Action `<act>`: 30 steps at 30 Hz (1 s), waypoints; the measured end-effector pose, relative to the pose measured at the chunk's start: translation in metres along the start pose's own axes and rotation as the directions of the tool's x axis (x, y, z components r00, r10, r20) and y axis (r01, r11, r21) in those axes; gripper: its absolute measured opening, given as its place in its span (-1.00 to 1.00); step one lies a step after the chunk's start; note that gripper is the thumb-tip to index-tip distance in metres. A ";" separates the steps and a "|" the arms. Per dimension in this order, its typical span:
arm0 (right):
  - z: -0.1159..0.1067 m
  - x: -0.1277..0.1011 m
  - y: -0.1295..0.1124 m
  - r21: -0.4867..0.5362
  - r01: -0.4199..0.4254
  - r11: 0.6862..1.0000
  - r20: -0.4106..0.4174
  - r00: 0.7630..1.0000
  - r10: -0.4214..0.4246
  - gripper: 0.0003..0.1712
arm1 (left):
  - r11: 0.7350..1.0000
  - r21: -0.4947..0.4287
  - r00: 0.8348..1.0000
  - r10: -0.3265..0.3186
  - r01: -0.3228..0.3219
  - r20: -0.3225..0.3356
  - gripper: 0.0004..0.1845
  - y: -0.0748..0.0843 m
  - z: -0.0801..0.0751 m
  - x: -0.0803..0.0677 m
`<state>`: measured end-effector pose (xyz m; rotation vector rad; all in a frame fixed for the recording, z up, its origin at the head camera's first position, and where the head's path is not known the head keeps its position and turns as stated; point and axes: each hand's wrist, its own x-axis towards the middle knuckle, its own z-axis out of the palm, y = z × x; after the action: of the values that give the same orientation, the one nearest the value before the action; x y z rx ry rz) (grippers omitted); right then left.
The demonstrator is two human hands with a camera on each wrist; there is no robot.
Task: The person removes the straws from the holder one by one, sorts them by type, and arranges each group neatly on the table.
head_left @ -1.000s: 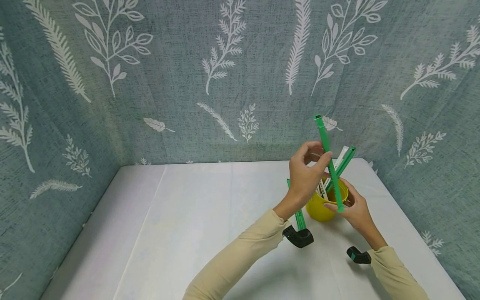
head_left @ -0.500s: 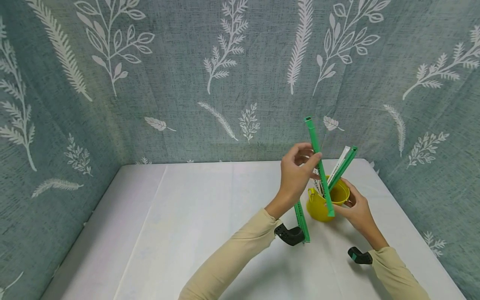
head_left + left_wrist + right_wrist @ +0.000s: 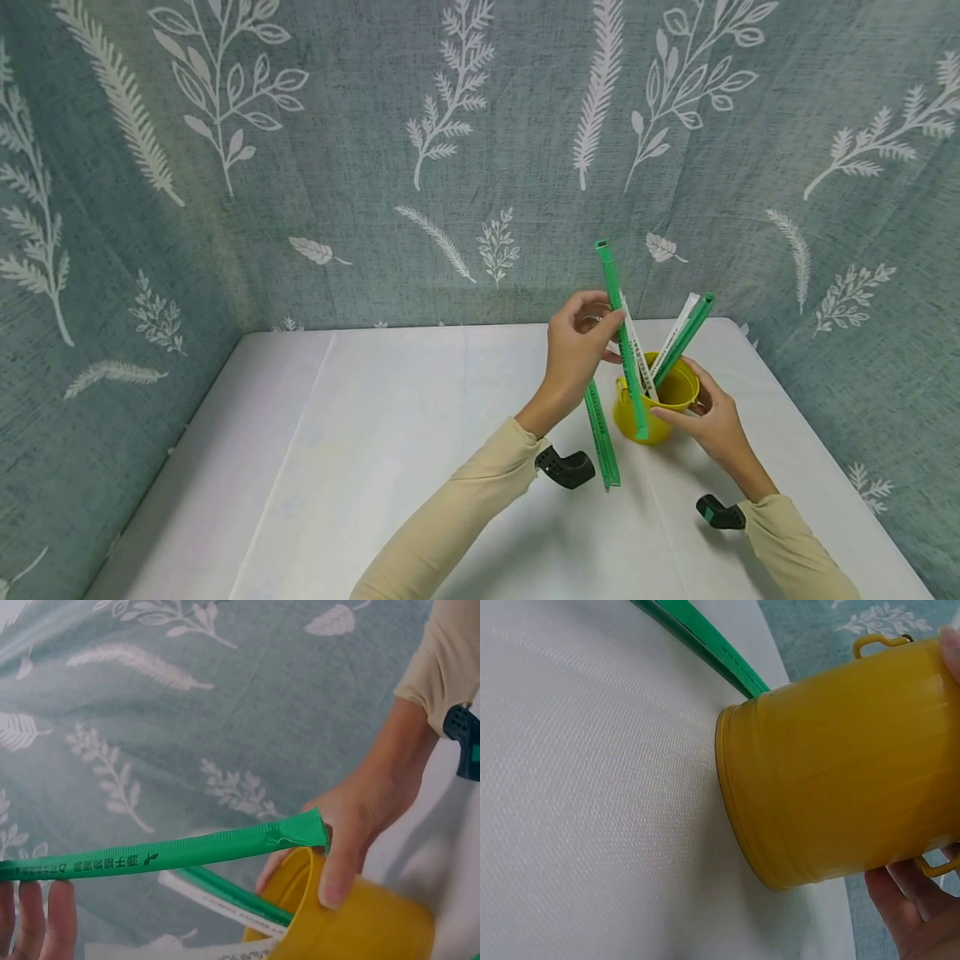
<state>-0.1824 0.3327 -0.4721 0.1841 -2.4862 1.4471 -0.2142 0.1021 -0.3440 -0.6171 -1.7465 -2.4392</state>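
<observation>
Steadying the pail (image 3: 836, 772), probably against tipping, the right hand (image 3: 714, 423) clasps its side; the left hand (image 3: 572, 346) pinches a green tube (image 3: 191, 851) high, leaving its bottom free.

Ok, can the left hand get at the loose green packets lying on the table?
Likely not yet: the left hand pinches another green packet, though the loose packets have their near ends free.

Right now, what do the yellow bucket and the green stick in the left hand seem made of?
Yellow bucket: probably painted metal, satin, given its smooth sheen and raised base rim; possibly plastic. Green stick: wrapped in printed paper or plastic film, faintly glossy, with a creased, flattened end.
</observation>
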 end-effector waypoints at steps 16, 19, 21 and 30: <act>0.000 -0.002 -0.001 -0.002 0.004 1.000 -0.001 1.000 -0.004 -0.01 | 0.994 0.035 0.994 -0.105 0.106 -0.031 -0.79 -0.012 -0.019 -0.001; 0.001 -0.003 0.002 0.011 0.012 1.000 -0.012 1.000 -0.012 -0.02 | 0.990 0.046 0.991 -0.130 0.132 -0.033 -0.77 -0.014 -0.022 -0.001; 0.001 -0.003 0.003 0.012 0.019 1.000 -0.012 1.000 -0.019 -0.03 | 0.987 0.050 0.988 -0.149 0.151 -0.037 -0.77 -0.016 -0.024 -0.001; 0.002 -0.003 0.008 -0.020 0.059 0.998 -0.025 0.998 -0.060 -0.04 | 0.969 0.072 0.971 -0.230 0.235 -0.066 -0.77 -0.024 -0.034 -0.002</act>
<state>-0.1814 0.3344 -0.4804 0.2323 -2.4518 1.3931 -0.2287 0.0793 -0.3756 -0.3481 -1.9835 -2.4887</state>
